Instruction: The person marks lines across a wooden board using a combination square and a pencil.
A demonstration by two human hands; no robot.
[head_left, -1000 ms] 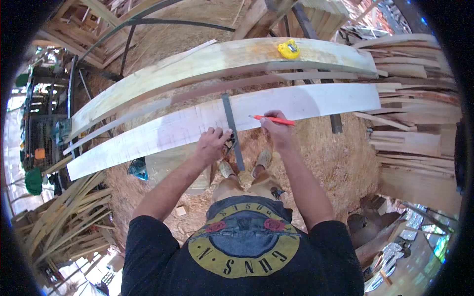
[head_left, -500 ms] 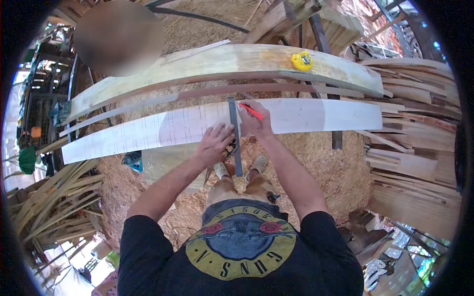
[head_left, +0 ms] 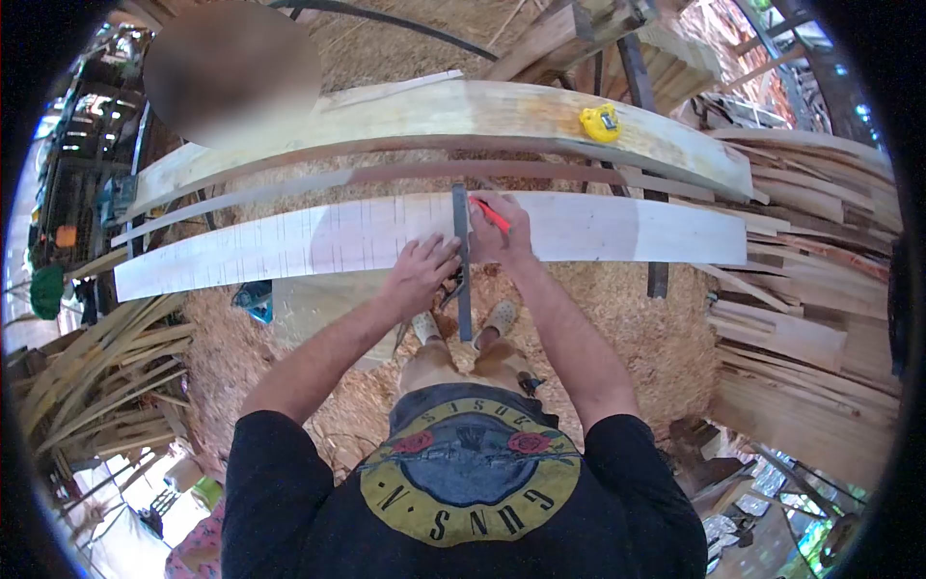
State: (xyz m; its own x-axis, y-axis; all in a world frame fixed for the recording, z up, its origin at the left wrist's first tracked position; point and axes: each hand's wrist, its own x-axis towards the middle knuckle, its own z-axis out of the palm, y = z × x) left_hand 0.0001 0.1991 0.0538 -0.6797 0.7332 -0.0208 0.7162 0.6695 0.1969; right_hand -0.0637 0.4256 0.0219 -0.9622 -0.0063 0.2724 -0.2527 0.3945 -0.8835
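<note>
A pale curved board (head_left: 579, 227) lies crosswise in front of me, with many thin pencil lines across its left half. A dark metal square (head_left: 462, 261) lies across the middle of the board, its blade reaching past the near edge toward my feet. My left hand (head_left: 424, 270) holds the square, fingers flat on the board against its left side; the thumb is hidden. On the blade's right side, my right hand (head_left: 502, 232) grips a red pencil (head_left: 493, 215), its tip close to the blade near the far edge of the board.
A thicker curved beam (head_left: 424, 121) lies beyond the board, with a yellow tape measure (head_left: 600, 123) on it. A narrow strip (head_left: 386, 174) runs between them. Stacked planks (head_left: 801, 289) stand at right, thin offcuts (head_left: 106, 376) at left. Sawdust (head_left: 617, 328) covers the ground.
The view has shifted slightly. Both hands stay by the square in the middle of the board, and the red pencil has moved only a little along the blade, toward the far edge.
</note>
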